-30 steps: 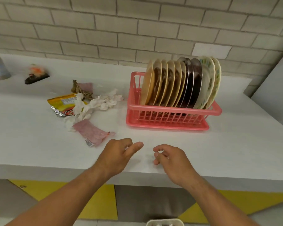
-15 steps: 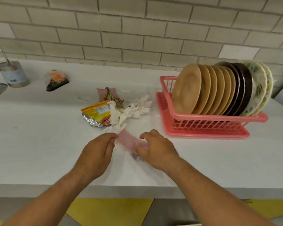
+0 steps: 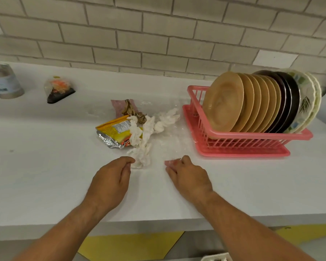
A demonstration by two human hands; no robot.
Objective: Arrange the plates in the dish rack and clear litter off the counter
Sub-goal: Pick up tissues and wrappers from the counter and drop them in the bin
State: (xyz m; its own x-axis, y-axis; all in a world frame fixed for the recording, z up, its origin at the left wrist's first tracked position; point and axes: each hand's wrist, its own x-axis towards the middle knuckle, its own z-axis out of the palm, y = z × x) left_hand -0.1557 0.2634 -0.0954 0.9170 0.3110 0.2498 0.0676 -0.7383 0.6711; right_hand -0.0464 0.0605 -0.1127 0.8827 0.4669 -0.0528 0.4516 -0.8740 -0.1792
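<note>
Several plates (image 3: 224,102) stand upright in the pink dish rack (image 3: 252,142) at the right of the white counter (image 3: 45,166). Left of the rack lies litter: a yellow foil snack packet (image 3: 113,130), crumpled white tissue (image 3: 141,146), a brown dried scrap (image 3: 132,112) on a pink wrapper. My right hand (image 3: 188,176) grips a small pink wrapper (image 3: 170,162), mostly hidden under the fingers. My left hand (image 3: 111,178) rests on the counter with fingers curled, fingertips beside the near end of the tissue, holding nothing that I can see.
A metal tin (image 3: 4,81) with a handle stands at the far left. A clear bag with orange and dark contents (image 3: 58,89) lies beside it. The tiled wall runs behind. The counter's front edge is just below my wrists.
The view shifted left, so the rack slid right. My right hand closed over the pink wrapper and pulled it right. My left hand came off the wrapper and stays near the tissue.
</note>
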